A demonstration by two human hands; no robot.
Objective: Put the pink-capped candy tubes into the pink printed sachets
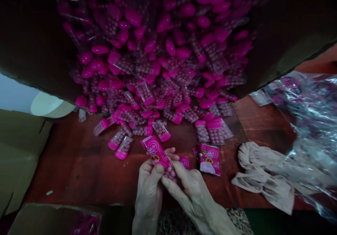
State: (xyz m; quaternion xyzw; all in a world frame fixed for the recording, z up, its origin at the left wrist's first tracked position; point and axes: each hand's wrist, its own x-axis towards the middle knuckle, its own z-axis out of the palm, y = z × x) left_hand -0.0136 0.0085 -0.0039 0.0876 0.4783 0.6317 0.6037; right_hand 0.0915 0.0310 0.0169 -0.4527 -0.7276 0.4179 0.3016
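Observation:
Near the table's front edge, my left hand (150, 182) and my right hand (189, 184) meet around one small clear candy container filled with round pink balls. A bright pink printed sleeve (156, 152) covers its upper part, while the balls (170, 173) show through lower down. My left thumb presses on the sleeve's lower edge; my right thumb and fingers pinch the container's lower end. Just right of the hands lies a stack of flat pink printed sleeves (210, 159). Another sleeve (184, 162) is partly hidden behind my right hand.
A large heap of pink-capped containers (147, 66) spills from a dark box onto the reddish table (86, 164). A crumpled cloth (263, 171) and clear plastic bags (316, 133) lie right. An open cardboard box (44, 217) with pink items stands front left, a white bowl-like container (50, 105) behind.

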